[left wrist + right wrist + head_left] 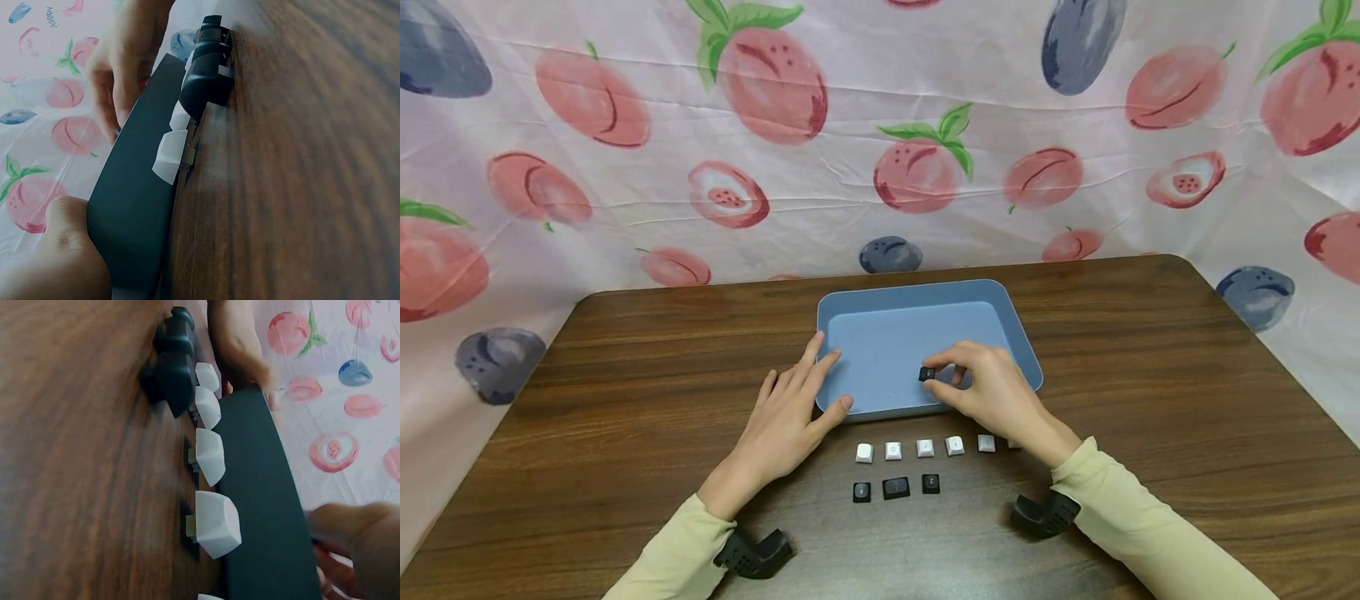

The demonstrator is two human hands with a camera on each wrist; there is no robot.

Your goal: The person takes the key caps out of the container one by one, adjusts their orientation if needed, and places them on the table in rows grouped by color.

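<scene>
Between thumb and forefinger, my right hand pinches a small black keycap over the front part of a shallow blue tray. My left hand lies at the tray's left front corner, fingers spread, the thumb near the front rim. In front of the tray runs a row of white keycaps, its right end partly hidden by my right wrist. Nearer to me is a shorter row of black keycaps, among them a wider one. In the right wrist view, white keycaps stand beside the tray wall.
The brown wooden table stretches out on both sides of the tray. Behind it hangs a white cloth printed with peaches and dark fruit. Black wrist devices sit under both forearms, close to the tabletop.
</scene>
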